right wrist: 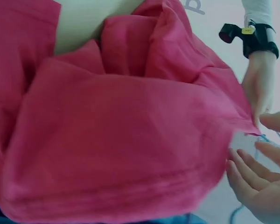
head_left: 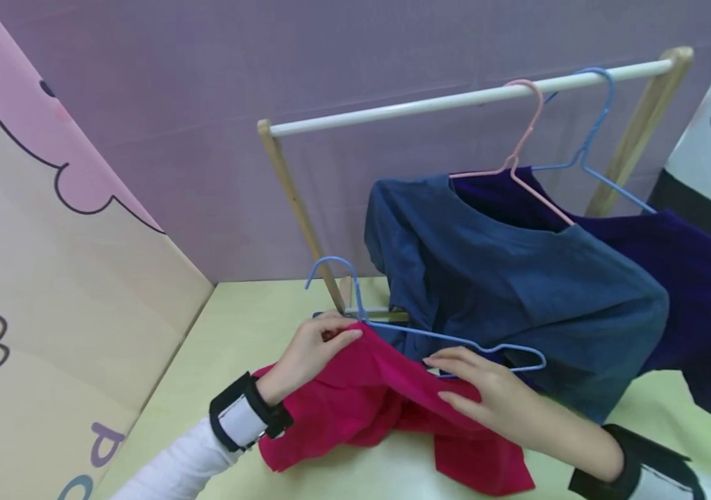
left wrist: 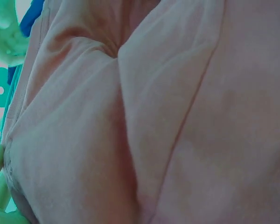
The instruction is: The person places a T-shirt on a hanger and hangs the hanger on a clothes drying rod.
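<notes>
A crumpled red shirt (head_left: pixel 355 403) lies over the table beneath both hands. My left hand (head_left: pixel 314 351) pinches its edge between thumb and fingers, close to the neck of a blue hanger (head_left: pixel 437 335). The hanger's hook stands up, and its right arm reaches bare past the shirt; the shirt hides its left side. Loosely spread, the fingers of my right hand (head_left: pixel 487 389) rest by the shirt's upper edge, over the hanger's lower bar. In the right wrist view, the right hand (right wrist: pixel 259 186) has its fingers apart, beside the red cloth (right wrist: pixel 116 130). Pinkish cloth (left wrist: pixel 93 116) fills the left wrist view.
Behind the hands stands a rack with a white rail (head_left: pixel 393 109) and wooden posts. A blue-grey shirt (head_left: pixel 518 285) hangs there on a pink hanger (head_left: pixel 521 139), overlapping a dark purple shirt (head_left: pixel 693 292) on another blue hanger (head_left: pixel 599 132). A printed wall panel (head_left: pixel 80 278) borders the left side.
</notes>
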The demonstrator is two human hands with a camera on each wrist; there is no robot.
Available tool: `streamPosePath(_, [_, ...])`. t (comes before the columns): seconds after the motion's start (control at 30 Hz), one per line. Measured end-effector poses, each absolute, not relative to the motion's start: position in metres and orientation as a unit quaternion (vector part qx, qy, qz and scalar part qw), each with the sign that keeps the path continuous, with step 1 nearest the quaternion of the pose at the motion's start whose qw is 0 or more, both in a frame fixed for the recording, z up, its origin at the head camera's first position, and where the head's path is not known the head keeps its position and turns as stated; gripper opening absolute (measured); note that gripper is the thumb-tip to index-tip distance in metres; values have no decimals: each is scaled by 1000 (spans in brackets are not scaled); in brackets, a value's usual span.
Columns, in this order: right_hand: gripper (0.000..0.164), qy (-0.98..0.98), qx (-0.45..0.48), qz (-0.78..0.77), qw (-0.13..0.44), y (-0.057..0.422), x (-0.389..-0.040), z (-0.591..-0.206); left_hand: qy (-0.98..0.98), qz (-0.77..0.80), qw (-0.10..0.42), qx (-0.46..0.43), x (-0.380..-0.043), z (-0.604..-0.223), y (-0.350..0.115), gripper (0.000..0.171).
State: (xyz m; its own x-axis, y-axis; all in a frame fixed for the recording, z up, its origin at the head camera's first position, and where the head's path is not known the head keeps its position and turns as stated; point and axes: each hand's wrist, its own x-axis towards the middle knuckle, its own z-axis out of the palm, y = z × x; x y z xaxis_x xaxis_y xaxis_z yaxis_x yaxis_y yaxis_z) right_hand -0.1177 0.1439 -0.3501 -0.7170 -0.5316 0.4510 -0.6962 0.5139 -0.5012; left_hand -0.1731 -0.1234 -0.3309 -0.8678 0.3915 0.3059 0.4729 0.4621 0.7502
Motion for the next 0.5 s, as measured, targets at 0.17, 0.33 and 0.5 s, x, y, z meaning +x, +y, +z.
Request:
streamPosePath(0.17, [40,-883,321,342,27,149,-115,-359,-847,-469,42,-246,-173,-331,-125,22])
streamPosePath(0.33, [28,-909,324,252,79,160,-113,-373,-843,-477,55,-240,-172,-332,-128,22])
streamPosePath(0.5, [18,-901,343,178,199,177,-112,-385,-839,-485,65,-240,-173,-333,-133,21])
